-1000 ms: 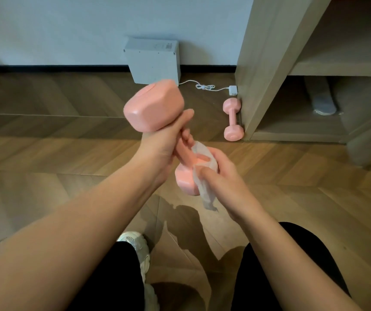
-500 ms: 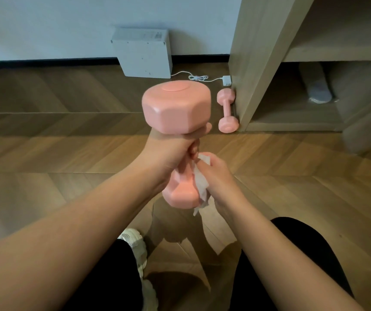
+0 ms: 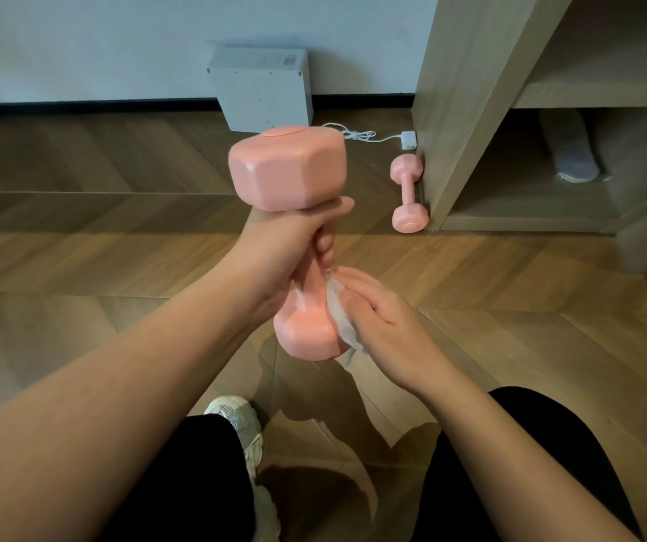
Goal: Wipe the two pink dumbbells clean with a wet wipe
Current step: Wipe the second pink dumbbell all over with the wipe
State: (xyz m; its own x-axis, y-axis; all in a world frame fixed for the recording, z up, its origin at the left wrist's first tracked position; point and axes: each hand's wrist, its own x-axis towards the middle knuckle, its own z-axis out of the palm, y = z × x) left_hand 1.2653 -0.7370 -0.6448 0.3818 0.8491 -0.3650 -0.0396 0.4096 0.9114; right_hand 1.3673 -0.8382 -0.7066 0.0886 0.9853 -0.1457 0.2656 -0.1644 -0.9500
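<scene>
Mid-frame, the left hand (image 3: 290,248) clamps its fingers round the handle of the upright dumbbell (image 3: 288,170), whose lower head touches the wipe (image 3: 340,316) pinched in the right hand (image 3: 386,320) just to its right; the other dumbbell (image 3: 408,193) lies upper right.

Our forearms were bare: left forearm (image 3: 118,404) and right forearm (image 3: 482,420) uncovered to frame edge. Left hand (image 3: 283,244) and right hand (image 3: 384,326) bare too. We wore black trousers (image 3: 181,483), plain, matte, over both legs. By left leg we saw off-white sneaker (image 3: 243,428): chunky build, mesh panel at toe, thick pale sole, pale laces. Other foot was hidden.
</scene>
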